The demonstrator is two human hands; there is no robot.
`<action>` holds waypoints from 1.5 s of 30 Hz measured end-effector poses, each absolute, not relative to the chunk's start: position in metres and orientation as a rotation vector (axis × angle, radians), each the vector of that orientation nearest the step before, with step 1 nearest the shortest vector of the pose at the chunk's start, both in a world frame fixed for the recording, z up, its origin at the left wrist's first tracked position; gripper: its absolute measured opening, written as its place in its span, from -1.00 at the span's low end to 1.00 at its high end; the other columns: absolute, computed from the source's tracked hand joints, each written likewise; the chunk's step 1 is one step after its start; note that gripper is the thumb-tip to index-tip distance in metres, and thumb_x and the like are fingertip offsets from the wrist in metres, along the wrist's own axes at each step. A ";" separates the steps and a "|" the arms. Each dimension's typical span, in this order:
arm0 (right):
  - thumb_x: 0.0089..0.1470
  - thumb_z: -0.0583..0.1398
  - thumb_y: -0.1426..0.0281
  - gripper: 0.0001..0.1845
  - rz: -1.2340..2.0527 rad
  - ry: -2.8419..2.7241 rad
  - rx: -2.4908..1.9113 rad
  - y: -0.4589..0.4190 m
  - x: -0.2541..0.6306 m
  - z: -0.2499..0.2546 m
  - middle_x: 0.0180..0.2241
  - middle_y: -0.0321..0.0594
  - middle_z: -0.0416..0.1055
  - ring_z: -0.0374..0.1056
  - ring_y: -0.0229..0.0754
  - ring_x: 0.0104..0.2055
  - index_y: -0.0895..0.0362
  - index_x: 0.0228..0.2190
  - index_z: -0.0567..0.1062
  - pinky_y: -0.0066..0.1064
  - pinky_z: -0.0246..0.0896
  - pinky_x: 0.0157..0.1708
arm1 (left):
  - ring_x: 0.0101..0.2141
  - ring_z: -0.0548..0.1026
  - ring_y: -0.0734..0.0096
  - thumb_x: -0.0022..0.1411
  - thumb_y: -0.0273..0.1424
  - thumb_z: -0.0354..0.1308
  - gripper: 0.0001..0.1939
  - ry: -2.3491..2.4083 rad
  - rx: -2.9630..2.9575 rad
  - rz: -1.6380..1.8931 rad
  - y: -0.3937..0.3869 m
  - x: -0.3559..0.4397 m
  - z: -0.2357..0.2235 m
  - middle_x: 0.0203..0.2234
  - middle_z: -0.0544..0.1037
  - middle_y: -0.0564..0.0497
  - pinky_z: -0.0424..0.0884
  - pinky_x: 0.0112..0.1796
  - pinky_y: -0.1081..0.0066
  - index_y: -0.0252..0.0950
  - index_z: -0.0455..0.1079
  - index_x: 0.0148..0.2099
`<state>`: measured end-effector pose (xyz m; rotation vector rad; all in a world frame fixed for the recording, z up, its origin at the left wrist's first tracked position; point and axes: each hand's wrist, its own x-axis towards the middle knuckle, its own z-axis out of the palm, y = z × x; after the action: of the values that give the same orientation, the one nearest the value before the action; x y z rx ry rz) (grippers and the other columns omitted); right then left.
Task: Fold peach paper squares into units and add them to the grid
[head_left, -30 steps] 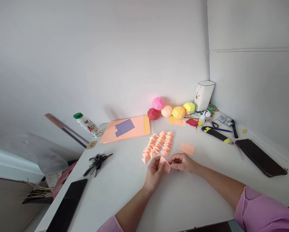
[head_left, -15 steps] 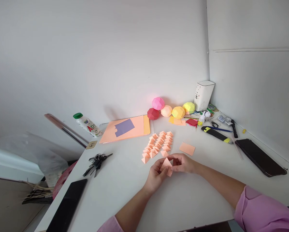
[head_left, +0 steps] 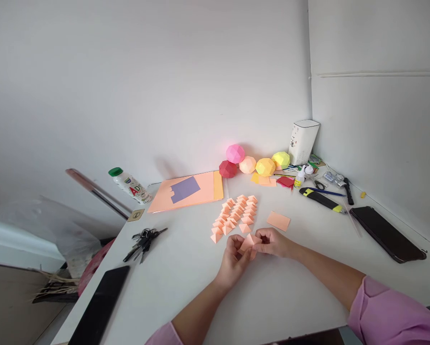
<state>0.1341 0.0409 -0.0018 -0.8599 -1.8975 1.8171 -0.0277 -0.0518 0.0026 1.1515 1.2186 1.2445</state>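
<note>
Between my two hands is a small peach piece of folded paper (head_left: 250, 241), creased into facets. My left hand (head_left: 233, 261) pinches it from the left, thumb on the near face. On its right edge the fingertips and thumb of my right hand (head_left: 272, 243) are closed. Just beyond my hands stand rows of folded peach paper units (head_left: 232, 218), each with a raised point. A flat peach paper rectangle (head_left: 278, 221) lies beyond my right hand. My fingers cover part of the held piece.
Faceted paper balls (head_left: 265, 167) line the wall. A glue bottle (head_left: 299, 178), box cutter (head_left: 322, 200) and dark phone case (head_left: 388, 235) lie right. Left are keys (head_left: 144, 243), a capped bottle (head_left: 130, 186), peach sheets (head_left: 157, 199) and a black slab (head_left: 100, 306).
The folded paper has shifted slightly right and turned in my fingers, now showing a bent, faceted face. My right fingers have changed their hold on its edge.
</note>
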 end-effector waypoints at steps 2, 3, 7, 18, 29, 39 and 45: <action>-0.13 0.27 0.13 -0.56 1.821 -1.905 -0.840 0.040 0.134 0.001 -0.63 -0.35 0.31 -0.01 -0.39 -0.63 0.12 -0.60 0.16 -0.53 -0.14 -0.66 | -0.43 0.40 0.45 0.17 -0.28 0.10 -0.82 1.147 1.234 1.257 -0.052 -0.027 0.003 -0.43 0.42 0.05 0.34 -0.38 0.42 -0.21 0.16 -0.25; -0.13 0.27 0.15 -0.58 1.819 -1.911 -0.833 0.040 0.133 0.002 -0.62 -0.35 0.33 -0.02 -0.39 -0.63 0.12 -0.59 0.17 -0.53 -0.15 -0.66 | -0.37 0.41 0.41 0.19 -0.32 0.08 -0.87 1.128 1.308 1.274 -0.052 -0.028 0.004 -0.42 0.42 0.03 0.36 -0.32 0.38 -0.21 0.18 -0.26; -0.13 0.27 0.17 -0.62 1.788 -1.942 -0.825 0.039 0.133 0.002 -0.60 -0.32 0.36 -0.03 -0.39 -0.63 0.14 -0.59 0.23 -0.52 -0.16 -0.65 | -0.20 0.40 0.28 0.18 -0.41 0.06 -0.87 1.181 1.603 1.354 -0.051 -0.030 0.004 -0.27 0.41 -0.07 0.34 -0.15 0.24 -0.20 0.31 -0.17; -0.15 0.27 0.14 -0.61 1.830 -1.915 -0.853 0.043 0.135 -0.004 -0.64 -0.37 0.32 0.01 -0.38 -0.64 0.14 -0.57 0.25 -0.53 -0.13 -0.66 | -0.28 0.40 0.33 0.21 -0.39 0.04 -0.71 1.245 1.534 1.265 -0.051 -0.032 -0.006 -0.31 0.38 -0.03 0.41 -0.27 0.30 -0.17 0.29 0.00; -0.14 0.28 0.15 -0.64 1.823 -1.908 -0.832 0.043 0.135 -0.007 -0.62 -0.34 0.32 0.07 -0.38 -0.62 0.17 -0.55 0.32 -0.54 -0.09 -0.66 | -0.28 0.37 0.35 0.19 -0.29 0.09 -0.64 1.235 1.372 1.258 -0.050 -0.032 -0.006 -0.29 0.34 -0.03 0.40 -0.28 0.32 -0.20 0.30 0.04; -0.12 0.29 0.17 -0.66 1.763 -1.803 -0.836 0.040 0.135 0.003 -0.63 -0.36 0.26 0.20 -0.35 -0.61 0.18 -0.57 0.37 -0.51 0.07 -0.62 | -0.45 0.25 0.45 0.18 -0.20 0.10 -0.65 1.426 1.422 1.243 -0.047 -0.033 -0.014 -0.48 0.25 0.05 0.29 -0.41 0.43 -0.26 0.43 -0.05; -0.16 0.31 0.16 -0.65 1.739 -1.732 -0.838 0.038 0.133 0.002 -0.56 -0.35 0.28 0.19 -0.38 -0.62 0.18 -0.58 0.38 -0.50 0.07 -0.64 | -0.48 0.26 0.45 0.19 -0.19 0.06 -0.67 1.490 1.469 1.176 -0.048 -0.032 0.000 -0.53 0.26 0.06 0.27 -0.42 0.44 -0.27 0.49 -0.14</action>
<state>0.1333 0.0385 0.0022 -0.8375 -1.7316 1.7385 -0.0316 -0.0480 0.0000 1.4694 1.4897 1.1762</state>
